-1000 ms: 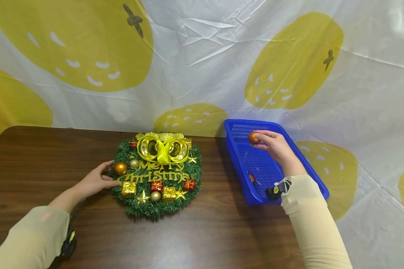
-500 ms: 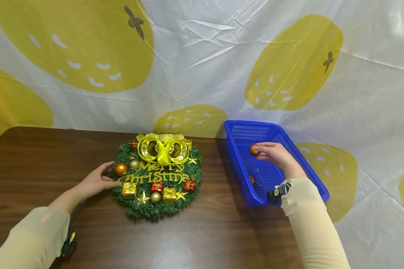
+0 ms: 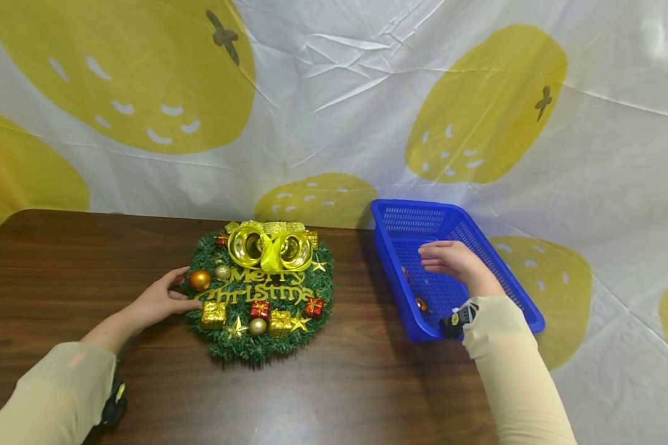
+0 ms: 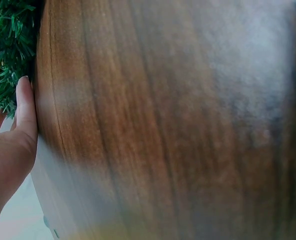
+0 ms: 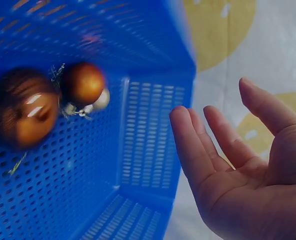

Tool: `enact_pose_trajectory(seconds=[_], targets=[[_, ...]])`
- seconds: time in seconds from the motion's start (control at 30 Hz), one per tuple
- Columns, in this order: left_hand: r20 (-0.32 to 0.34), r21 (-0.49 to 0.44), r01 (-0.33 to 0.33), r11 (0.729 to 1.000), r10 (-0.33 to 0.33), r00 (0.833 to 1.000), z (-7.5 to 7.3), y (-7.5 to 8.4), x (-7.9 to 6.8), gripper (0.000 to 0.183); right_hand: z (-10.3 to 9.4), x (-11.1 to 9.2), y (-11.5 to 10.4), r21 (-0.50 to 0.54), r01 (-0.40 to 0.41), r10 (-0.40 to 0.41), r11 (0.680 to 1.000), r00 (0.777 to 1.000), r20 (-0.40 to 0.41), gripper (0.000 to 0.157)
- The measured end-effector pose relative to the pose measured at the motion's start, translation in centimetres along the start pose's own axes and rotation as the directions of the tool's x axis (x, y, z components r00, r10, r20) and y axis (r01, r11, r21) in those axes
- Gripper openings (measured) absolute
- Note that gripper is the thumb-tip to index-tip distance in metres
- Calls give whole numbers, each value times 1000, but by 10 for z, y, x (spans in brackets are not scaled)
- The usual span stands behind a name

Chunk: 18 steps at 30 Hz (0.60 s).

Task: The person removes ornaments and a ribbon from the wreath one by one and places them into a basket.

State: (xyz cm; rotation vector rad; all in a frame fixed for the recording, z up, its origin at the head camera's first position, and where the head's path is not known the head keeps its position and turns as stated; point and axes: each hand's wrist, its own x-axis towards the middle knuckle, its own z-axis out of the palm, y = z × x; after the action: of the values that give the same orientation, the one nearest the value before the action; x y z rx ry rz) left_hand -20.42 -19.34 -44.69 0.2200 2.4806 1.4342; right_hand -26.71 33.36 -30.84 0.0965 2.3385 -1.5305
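My left hand (image 3: 156, 301) holds the left edge of a green tinsel Christmas wreath (image 3: 261, 293) lying on the table, thumb and fingers either side of the rim. The wreath bears gold bells (image 3: 269, 247), "Merry" lettering, small gift boxes, stars and balls. Over the blue plastic basket (image 3: 391, 262) my right hand (image 3: 449, 262) hovers with parted fingers and nothing in them. Inside the basket, the right wrist view has a large orange-brown bauble (image 5: 25, 107), another orange bauble (image 5: 84, 84) and a small pale ball (image 5: 102, 98).
The brown wooden table (image 3: 334, 383) carries both wreath and basket, which stand apart with bare wood between. Behind them hangs a white sheet (image 3: 323, 105) printed with yellow fruit shapes, close to the table's back edge.
My right hand lowered an orange bauble into the basket and let go of it; its fingers have since parted. The bauble in the basket shifted slightly. My left hand stayed on the wreath.
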Motion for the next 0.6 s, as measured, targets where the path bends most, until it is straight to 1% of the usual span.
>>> enact_pose_trajectory(seconds=[0.17, 0.27, 0.43, 0.6], targets=[[3, -1, -3, 1000, 3, 1000, 0, 0, 0, 95, 7, -3, -13, 35, 51, -51, 998, 999, -8, 55], [7, -2, -4, 1000, 4, 1000, 0, 1, 0, 95, 16, -5, -24, 56, 99, -98, 993, 995, -17, 55], [9, -3, 6, 1000, -6, 1000, 0, 3, -1, 95, 37, -8, -39, 100, 170, -169, 980, 985, -16, 52], [11, 0, 4, 1000, -4, 1000, 0, 3, -2, 95, 61, -9, -50, 125, 211, -214, 969, 977, 10, 48]])
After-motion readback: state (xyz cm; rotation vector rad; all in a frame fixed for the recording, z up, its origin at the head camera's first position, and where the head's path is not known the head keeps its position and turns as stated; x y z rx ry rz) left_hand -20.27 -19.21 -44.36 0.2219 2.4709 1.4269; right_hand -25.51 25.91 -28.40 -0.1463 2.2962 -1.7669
